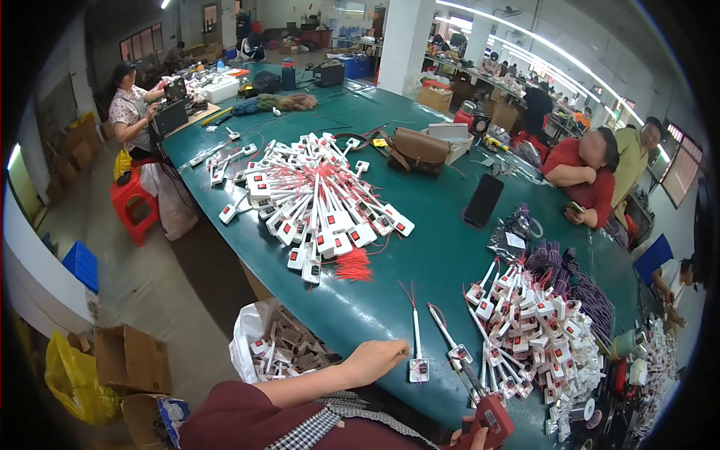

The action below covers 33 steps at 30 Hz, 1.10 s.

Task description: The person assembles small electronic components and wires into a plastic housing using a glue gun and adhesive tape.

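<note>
My left hand [381, 358] is closed, its fingertips pressed together above the table's near edge. Whether it holds anything small cannot be made out. Just right of it lies a white stick-shaped part [418, 341] with a square end and thin red wires. My right hand [472, 436], at the lower edge, grips a red-handled tool [491, 420] with long metal prongs. These prongs reach up to the square end of a second white wired part [458, 351]; whether they touch it is unclear. A heap of similar white parts [536, 322] lies to the right.
A large pile of white wired parts [322, 202] spreads over the green table [420, 262]. Beyond are a black phone [484, 200] and brown bag [417, 150]. A white sack [251, 330] stands below the near edge. Several people sit or stand around.
</note>
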Motion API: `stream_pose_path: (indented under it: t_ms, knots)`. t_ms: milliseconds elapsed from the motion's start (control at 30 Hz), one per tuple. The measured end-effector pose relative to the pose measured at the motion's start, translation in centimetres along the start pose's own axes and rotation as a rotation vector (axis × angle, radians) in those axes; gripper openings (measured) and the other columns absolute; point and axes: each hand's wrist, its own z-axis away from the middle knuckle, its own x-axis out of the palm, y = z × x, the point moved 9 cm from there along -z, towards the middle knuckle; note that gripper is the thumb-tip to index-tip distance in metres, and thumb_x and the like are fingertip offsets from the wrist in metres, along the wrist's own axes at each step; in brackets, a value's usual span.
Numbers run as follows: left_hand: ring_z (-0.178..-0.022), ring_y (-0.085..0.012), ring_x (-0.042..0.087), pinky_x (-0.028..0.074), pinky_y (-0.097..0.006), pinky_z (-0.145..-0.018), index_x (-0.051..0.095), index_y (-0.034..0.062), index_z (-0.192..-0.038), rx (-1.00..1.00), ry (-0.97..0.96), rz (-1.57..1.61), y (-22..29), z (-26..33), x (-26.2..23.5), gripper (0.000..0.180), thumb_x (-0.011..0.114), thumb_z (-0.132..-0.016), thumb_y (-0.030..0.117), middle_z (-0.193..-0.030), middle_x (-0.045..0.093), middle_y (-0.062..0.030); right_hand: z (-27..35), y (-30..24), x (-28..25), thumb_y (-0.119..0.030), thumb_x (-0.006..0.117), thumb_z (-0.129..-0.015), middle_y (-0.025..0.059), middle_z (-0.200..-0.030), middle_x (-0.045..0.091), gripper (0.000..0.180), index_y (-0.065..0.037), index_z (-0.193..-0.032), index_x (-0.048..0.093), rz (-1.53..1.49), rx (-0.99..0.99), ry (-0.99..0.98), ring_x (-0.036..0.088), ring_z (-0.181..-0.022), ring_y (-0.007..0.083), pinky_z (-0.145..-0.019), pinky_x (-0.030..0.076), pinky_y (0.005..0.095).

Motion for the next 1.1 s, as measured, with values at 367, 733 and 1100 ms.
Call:
stream_pose_path:
  t_ms: [367, 733, 1100]
  knots:
    - [-0.068, -0.0305, 0.058, 0.045, -0.038, -0.059, 0.052, 0.0049, -0.087, 0.007, 0.035, 0.09, 0.1, 1.5, -1.4, 0.01, 0.056, -0.081, 0.012, -0.076, 0.058, -0.0127, 1.5, 0.2, 0.7, -0.017, 0.054, -0.088, 0.011, -0.096, 0.059, 0.036, -0.01, -0.122, 0.047, -0.051, 0.086, 0.03, 0.053, -0.056, 0.0168, -0.045, 0.043, 0.0267]
    - [-0.07, -0.031, 0.059, 0.046, -0.039, -0.06, 0.051, 0.0038, -0.087, 0.035, 0.109, 0.109, -0.4, 1.4, -1.0, 0.01, 0.057, -0.081, 0.009, -0.074, 0.059, -0.0139, 1.3, -0.9, 0.6, -0.028, 0.048, -0.091, 0.0157, -0.096, 0.057, 0.037, -0.001, -0.114, 0.043, 0.041, -0.126, -0.017, 0.055, -0.057, 0.0162, -0.046, 0.042, 0.025]
    - [-0.066, -0.0315, 0.056, 0.043, -0.041, -0.06, 0.054, 0.0039, -0.084, 0.009, 0.159, 0.104, -0.4, 0.1, -0.2, 0.007, 0.058, -0.079, 0.006, -0.068, 0.058, -0.0131, 1.9, -1.8, -0.9, -0.014, 0.053, -0.088, 0.0186, -0.102, 0.058, 0.036, 0.0, -0.119, 0.043, -0.181, -0.161, -0.013, 0.057, -0.063, 0.0166, -0.053, 0.045, 0.0252]
